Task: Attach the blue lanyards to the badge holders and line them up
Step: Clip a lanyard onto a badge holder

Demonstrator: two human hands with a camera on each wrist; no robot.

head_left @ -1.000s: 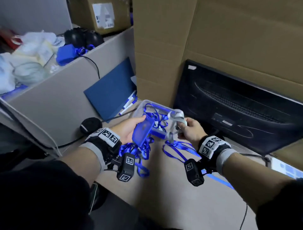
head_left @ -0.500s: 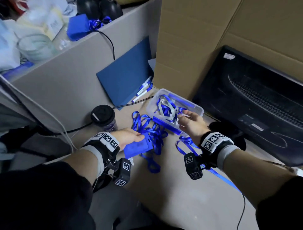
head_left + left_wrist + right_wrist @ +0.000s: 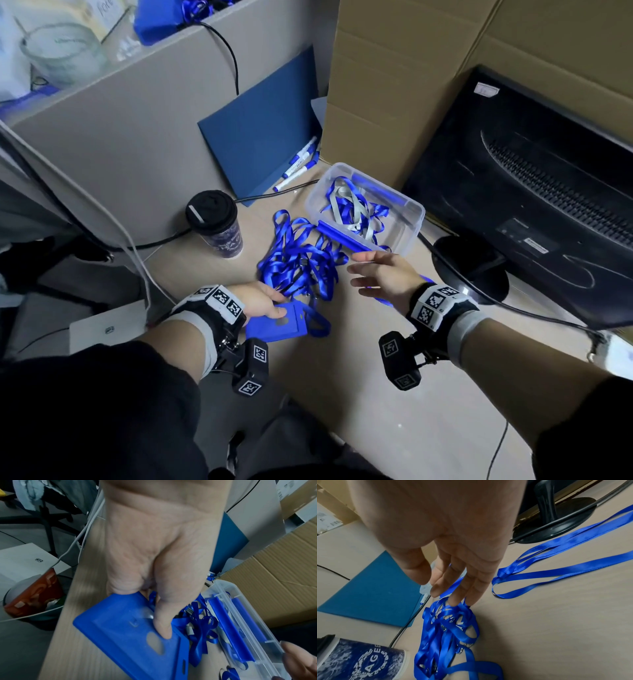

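Observation:
My left hand [image 3: 279, 305] holds a blue badge holder [image 3: 277, 327] low over the desk near its front edge; in the left wrist view the thumb [image 3: 163, 628] presses on the holder's [image 3: 126, 639] face and the fingers are hidden beneath. A tangled pile of blue lanyards [image 3: 301, 260] lies between the hands. My right hand [image 3: 356, 270] hovers open over the pile's right side, fingers straight, holding nothing; its fingertips [image 3: 453, 601] hang just above the pile [image 3: 447, 626]. A clear plastic bin [image 3: 412, 209] behind holds blue and grey lanyards and more blue holders.
A lidded coffee cup [image 3: 215, 222] stands left of the pile. A blue folder [image 3: 263, 150] and markers [image 3: 298, 168] lean at the back. A cardboard box [image 3: 394, 85] and a black monitor [image 3: 534, 192] close the right. More lanyards [image 3: 556, 563] stretch along the desk by the monitor's foot.
My left hand has brought the badge holder down and toward me to the desk. My right hand has let go of the grey lanyard at the bin and drawn back, open.

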